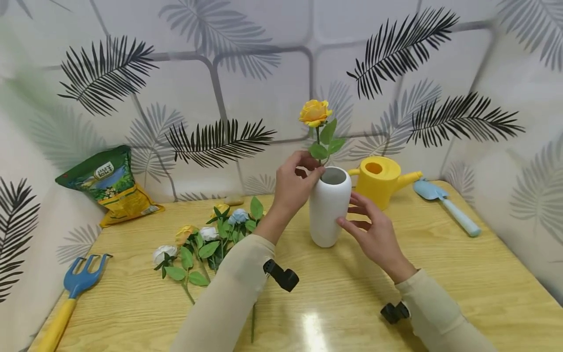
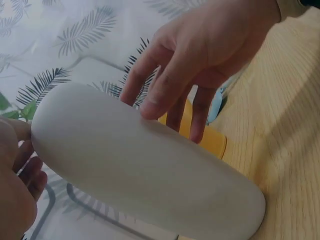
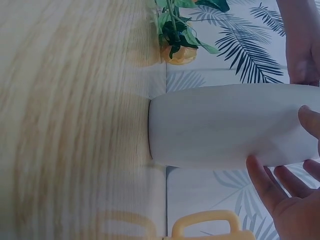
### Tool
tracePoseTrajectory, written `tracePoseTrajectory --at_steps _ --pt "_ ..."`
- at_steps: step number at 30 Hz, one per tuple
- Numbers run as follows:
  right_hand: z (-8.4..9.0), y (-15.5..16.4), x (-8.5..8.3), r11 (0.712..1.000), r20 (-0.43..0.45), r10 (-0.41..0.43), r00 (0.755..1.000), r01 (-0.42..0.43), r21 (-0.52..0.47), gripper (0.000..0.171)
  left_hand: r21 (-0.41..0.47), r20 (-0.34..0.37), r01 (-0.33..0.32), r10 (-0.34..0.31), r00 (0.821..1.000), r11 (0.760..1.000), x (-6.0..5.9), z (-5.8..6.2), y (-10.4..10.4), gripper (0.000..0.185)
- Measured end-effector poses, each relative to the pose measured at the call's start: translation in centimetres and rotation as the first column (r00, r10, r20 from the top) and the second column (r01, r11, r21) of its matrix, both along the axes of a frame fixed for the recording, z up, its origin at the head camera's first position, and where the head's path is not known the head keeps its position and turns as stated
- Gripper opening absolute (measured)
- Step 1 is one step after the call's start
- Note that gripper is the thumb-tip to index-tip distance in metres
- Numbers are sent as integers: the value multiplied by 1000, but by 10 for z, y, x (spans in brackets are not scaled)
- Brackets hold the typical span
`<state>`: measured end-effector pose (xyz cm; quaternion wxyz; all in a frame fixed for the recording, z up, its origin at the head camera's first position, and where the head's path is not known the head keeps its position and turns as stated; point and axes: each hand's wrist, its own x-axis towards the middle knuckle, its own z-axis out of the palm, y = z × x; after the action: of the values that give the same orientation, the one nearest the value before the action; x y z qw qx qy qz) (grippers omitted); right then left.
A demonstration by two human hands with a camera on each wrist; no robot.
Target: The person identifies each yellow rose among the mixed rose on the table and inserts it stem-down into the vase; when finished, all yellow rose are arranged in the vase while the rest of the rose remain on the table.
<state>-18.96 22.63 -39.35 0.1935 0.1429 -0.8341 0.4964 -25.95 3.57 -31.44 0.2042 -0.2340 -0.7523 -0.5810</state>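
Observation:
A white vase (image 1: 327, 215) stands upright on the wooden table. In the head view, my left hand (image 1: 293, 185) pinches the stem of a yellow rose (image 1: 315, 113) at the vase's mouth, with the bloom and green leaves rising above the rim. The lower end of that stem is hidden. My right hand (image 1: 373, 233) holds the vase from the right, its thumb on the near side and its fingers around the far side. The right wrist view shows the vase (image 3: 225, 125) with its base on the tabletop.
Several loose white, yellow and blue roses (image 1: 208, 234) lie left of the vase. A yellow watering can (image 1: 376, 183) and a light blue trowel (image 1: 448, 205) are to the right. On the left are a green-and-yellow bag (image 1: 112, 183) and a blue hand fork (image 1: 81, 281).

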Motion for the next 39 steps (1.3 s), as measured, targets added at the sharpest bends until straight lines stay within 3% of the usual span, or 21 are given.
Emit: tracePoseTrajectory --at_steps 6,13,19,39 --pt "0 -1 0 1000 13 -8 1000 8 4 64 40 188 -38 30 982 998 -3 5 6 19" --pt "1 -1 -1 1000 4 -10 1000 10 5 63 48 311 -74 55 949 996 -4 12 15 23" --pt "1 -1 -1 1000 7 -6 1000 6 -9 62 84 345 -91 56 937 992 -4 13 19 23" --pt "2 -3 0 1000 23 -15 1000 15 13 62 99 326 -70 34 945 993 -4 18 10 13"
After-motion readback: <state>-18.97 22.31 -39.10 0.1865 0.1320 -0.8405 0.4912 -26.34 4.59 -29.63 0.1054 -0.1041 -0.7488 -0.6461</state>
